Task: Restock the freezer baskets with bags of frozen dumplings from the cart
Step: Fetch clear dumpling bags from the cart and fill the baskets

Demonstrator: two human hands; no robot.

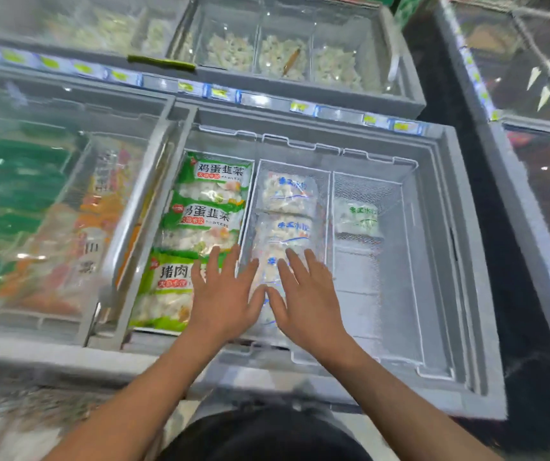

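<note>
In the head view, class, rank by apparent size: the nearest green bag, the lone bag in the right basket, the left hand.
1. Nearest green bag, partly hidden
2. Left hand, nearer the camera, so unsure
3. Lone bag

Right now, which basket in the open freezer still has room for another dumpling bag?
The right basket: one white bag lies at its far end, and the bottom is bare from there to the near rim. The middle basket is crowded with blue-print bags end to end, with the left hand and right hand flat on them. The left basket's green bags fill it.
</note>
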